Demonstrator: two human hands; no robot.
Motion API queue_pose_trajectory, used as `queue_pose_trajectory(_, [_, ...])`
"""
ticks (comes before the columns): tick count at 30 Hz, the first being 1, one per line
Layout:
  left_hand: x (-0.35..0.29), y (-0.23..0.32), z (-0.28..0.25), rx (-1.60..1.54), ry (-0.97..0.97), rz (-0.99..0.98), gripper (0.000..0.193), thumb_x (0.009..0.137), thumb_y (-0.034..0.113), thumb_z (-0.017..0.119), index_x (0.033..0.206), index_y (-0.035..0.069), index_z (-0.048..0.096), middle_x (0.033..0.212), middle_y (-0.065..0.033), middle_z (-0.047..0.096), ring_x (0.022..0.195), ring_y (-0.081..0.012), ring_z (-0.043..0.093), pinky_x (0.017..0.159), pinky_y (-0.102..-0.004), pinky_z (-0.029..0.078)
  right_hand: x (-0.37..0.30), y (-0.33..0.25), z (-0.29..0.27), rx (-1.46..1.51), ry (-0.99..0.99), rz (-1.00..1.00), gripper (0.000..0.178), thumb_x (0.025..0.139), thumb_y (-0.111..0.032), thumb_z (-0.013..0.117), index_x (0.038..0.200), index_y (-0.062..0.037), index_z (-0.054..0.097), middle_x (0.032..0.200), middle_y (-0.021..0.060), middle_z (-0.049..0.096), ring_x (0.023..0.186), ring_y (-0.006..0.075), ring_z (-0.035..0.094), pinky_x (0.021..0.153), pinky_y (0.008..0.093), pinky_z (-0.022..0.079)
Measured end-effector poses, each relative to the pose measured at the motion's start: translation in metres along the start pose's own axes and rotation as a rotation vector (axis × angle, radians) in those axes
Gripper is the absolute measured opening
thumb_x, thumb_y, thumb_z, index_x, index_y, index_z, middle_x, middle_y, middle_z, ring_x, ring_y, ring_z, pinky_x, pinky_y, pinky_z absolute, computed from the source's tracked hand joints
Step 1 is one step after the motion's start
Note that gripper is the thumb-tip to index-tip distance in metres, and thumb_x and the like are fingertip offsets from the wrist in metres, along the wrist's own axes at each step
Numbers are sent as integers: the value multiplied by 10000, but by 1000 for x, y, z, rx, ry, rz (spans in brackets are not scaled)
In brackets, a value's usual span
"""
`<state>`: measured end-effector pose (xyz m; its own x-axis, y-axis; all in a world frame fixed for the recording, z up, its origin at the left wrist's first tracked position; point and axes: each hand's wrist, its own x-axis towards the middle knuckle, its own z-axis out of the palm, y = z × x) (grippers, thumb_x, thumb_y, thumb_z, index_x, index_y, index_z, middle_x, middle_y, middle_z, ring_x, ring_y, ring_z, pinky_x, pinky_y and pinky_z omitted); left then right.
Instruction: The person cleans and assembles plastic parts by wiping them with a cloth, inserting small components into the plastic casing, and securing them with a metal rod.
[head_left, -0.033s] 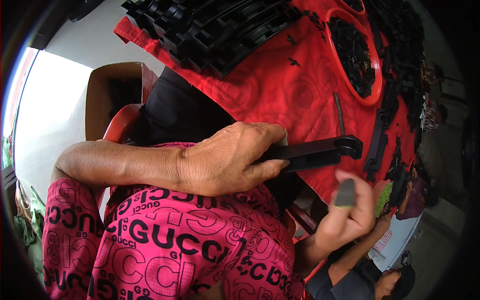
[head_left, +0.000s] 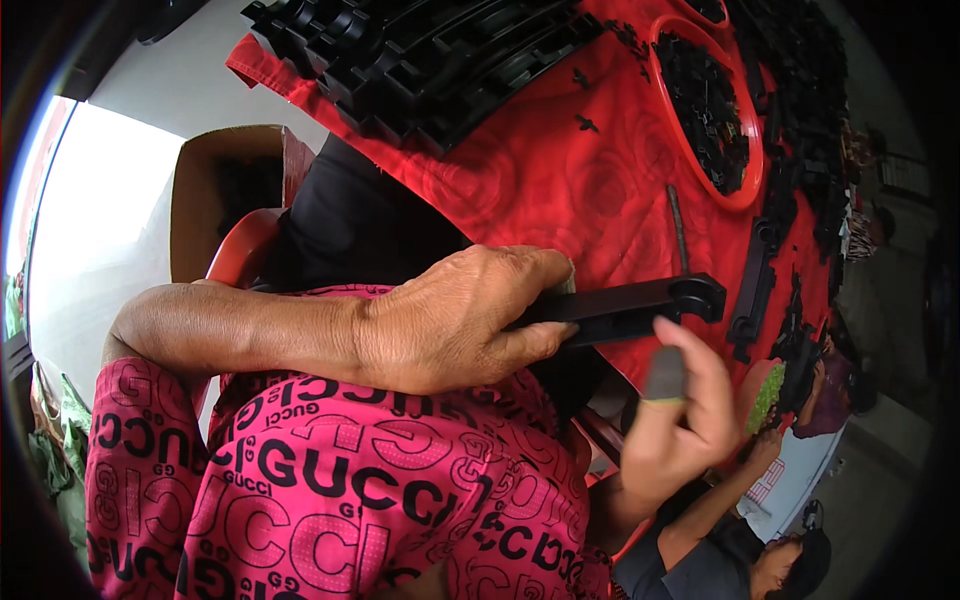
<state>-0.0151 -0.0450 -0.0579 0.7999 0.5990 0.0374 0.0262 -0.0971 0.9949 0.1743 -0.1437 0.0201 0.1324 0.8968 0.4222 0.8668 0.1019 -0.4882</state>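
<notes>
Left hand (head_left: 455, 320) clamps long black plastic bar (head_left: 625, 308) near the red rose-patterned cloth's (head_left: 590, 170) edge; right hand (head_left: 675, 420), half-curled and empty, should likely steady the bar's hooked right end.

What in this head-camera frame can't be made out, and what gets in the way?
- Head view: the near end of the black plastic bar is covered by the left hand, so its shape there is hidden.
- The right hand is blurred; only a grey cover on one fingertip shows.
- Small black parts in the red tray are too small to identify.
- The cardboard box interior is dark.
</notes>
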Motion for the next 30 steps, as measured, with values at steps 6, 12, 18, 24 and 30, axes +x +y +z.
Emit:
queue_pose_trajectory(6, [-1,-5,4,30,61,45,266,950,174,680,1095,-31,592,871,-174,636,798,-322,690,704,-420,536,9,-8,3,-169,-368,2,208,882,-25,708,1078,41,726,824,156,726,648,311,713,549,391,521])
queue_pose_trajectory(12, [-1,-5,2,-47,12,-28,264,925,162,677,1089,-28,595,878,-165,650,800,-292,697,710,-402,543,1,-8,7,-109,-309,59,216,867,-14,713,1077,35,725,802,151,707,628,287,695,542,368,513])
queue_pose_trajectory(18, [-2,1,1,-158,-34,-177,264,916,151,669,1096,-28,597,866,-148,662,787,-256,693,713,-394,547,-14,0,13,14,-232,178,218,857,-3,726,1073,21,728,769,109,703,589,172,664,529,311,494])
queue_pose_trajectory(24, [-2,-5,6,-168,-18,-132,276,895,128,673,1109,-32,603,876,-146,675,804,-245,698,726,-383,551,-7,8,8,189,-285,294,120,903,-3,704,1020,10,724,644,12,614,581,47,570,515,255,422])
queue_pose_trajectory(30, [-2,-9,8,-180,-28,-102,278,881,115,667,1108,-33,608,885,-136,683,819,-244,700,736,-378,554,-1,5,3,246,-331,416,71,934,18,666,985,16,715,596,-30,501,550,13,419,490,251,305])
